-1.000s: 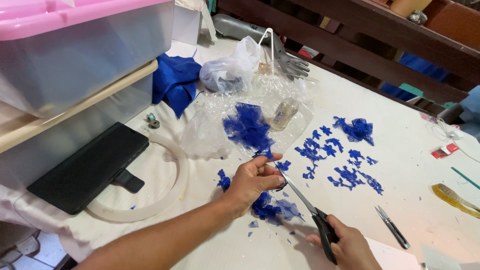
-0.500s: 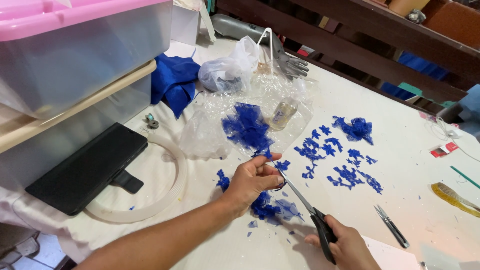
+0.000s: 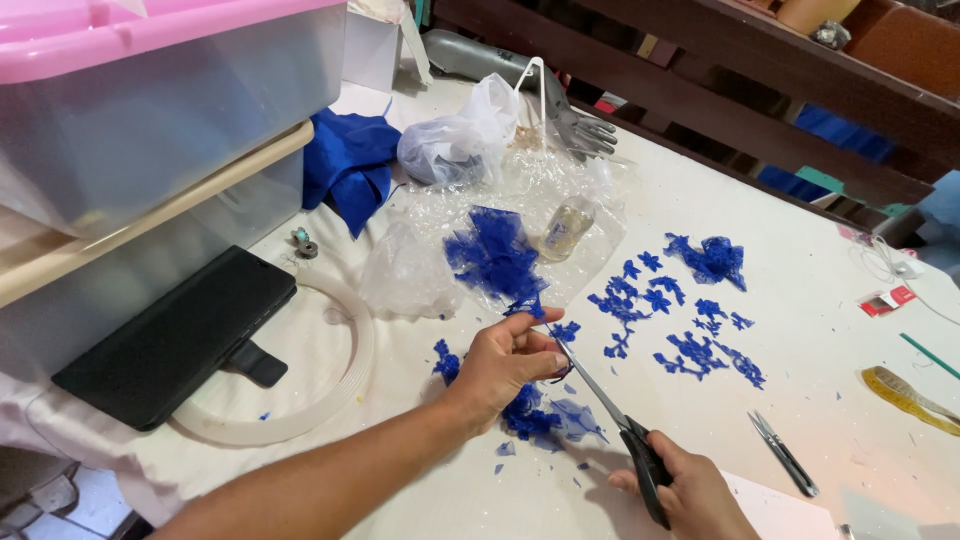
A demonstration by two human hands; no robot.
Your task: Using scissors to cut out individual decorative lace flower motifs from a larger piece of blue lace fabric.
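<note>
The left hand (image 3: 505,362) pinches a small blue fabric piece (image 3: 527,308) above the white counter (image 3: 800,300). The right hand (image 3: 695,495) grips black-handled scissors (image 3: 610,410). Small, slow snips beside the fingers work best.

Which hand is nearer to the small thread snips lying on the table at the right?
Right. The right hand, holding the scissors, lies just left of the thread snips. The left hand, pinching a blue fabric piece, is farther left, beyond the scissor blades.
</note>
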